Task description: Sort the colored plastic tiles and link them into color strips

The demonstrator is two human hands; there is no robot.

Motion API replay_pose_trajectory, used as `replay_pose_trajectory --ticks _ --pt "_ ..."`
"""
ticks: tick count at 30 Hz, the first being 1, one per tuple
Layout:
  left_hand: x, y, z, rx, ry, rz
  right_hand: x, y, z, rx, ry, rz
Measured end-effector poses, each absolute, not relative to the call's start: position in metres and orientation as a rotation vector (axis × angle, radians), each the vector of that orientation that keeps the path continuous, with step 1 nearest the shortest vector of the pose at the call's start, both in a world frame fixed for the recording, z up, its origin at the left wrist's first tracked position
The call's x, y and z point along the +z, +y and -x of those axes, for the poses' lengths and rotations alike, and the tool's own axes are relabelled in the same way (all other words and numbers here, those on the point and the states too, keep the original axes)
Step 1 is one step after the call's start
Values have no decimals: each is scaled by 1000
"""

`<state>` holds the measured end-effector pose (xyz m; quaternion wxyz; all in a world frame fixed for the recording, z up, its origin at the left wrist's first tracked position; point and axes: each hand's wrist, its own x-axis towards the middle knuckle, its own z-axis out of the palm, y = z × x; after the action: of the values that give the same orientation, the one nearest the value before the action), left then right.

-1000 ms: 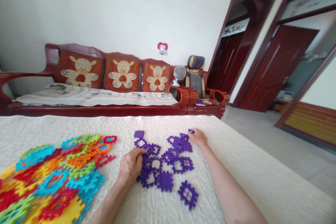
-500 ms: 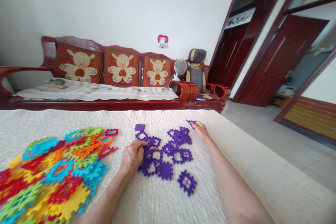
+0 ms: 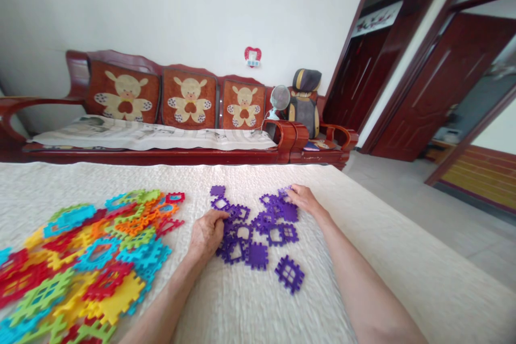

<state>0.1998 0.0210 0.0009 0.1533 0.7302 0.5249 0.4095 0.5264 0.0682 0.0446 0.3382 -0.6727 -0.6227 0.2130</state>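
Purple plastic interlocking tiles with toothed edges, some with window-like openings, lie in a loose pile [image 3: 242,233] in the middle of the bedspread. At the pile's left edge is my left hand [image 3: 206,231], its fingers curled together against a purple tile; the fingertips are partly hidden. My right hand [image 3: 304,199] is at the pile's far right corner, pinching a purple tile [image 3: 284,192] above or against other purple ones. A windowed purple tile [image 3: 289,274] lies apart near the front, and a solid one [image 3: 217,190] at the far end.
A big mixed heap of red, yellow, green, blue and orange tiles [image 3: 92,258] covers the left side. Past the far edge of the white bedspread [image 3: 382,258] stand a wooden sofa [image 3: 181,157] with bear cushions and a small fan [image 3: 279,98].
My right hand has brought its purple tile left and down to the far right corner of the purple pile. My left hand stays at the pile's left edge. The view has shifted slightly.
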Motion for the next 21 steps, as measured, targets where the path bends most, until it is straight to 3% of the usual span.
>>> replay_pose_trajectory --ticks 4,12,21 --pt "0 22 -200 1186 1503 -2099 47 73 -531 697 -1575 1730" --pt "-3 24 -199 1220 1469 -2112 24 85 -559 429 -1280 1818" --pt "-5 24 -200 1223 1470 -2106 13 93 -537 276 -1481 1813"
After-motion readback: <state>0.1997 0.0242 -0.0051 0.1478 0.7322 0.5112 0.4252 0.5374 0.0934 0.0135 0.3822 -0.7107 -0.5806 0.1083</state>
